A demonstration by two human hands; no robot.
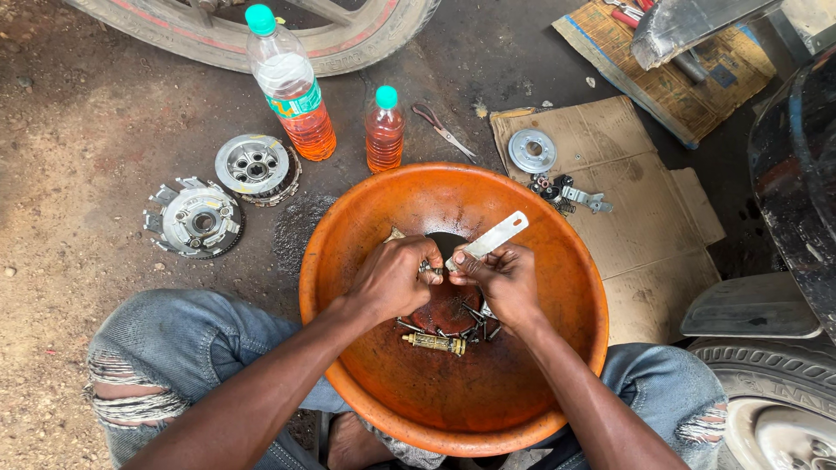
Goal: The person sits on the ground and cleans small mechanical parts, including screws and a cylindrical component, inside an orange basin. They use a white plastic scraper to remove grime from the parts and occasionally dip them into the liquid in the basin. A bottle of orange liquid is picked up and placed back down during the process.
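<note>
Oily dirt ground [78, 104] fills the view, with a tyre [348, 39] at twelve o'clock and another wheel [775, 400] at four. Between the knees sits an orange basin [366, 252]. Over its middle the left hand [394, 277] is closed on a small metal part [429, 271], too hidden to identify. The right hand [505, 280] is clamped around a flat metal tool [489, 238], whose free end points toward one o'clock; the two fists touch at the part.

Judging by the layout, the work looks about midway. Bolts [475, 329] and a brass piece [435, 343] lie in dark liquid at the basin bottom, apparently awaiting their turn. Two clutch pieces [196, 218] [257, 165] rest on the ground at ten o'clock, and a disc [532, 150] with small fittings [575, 198] lies on cardboard [636, 226] at two, all set aside.

Two clear plastic bottles stand at eleven to twelve o'clock, both with green caps and orange liquid. The big bottle [292, 87] has a band label in white, green and orange around its upper half. The small bottle [384, 130] shows no label. Scissors [442, 130] lie just right of it.
</note>
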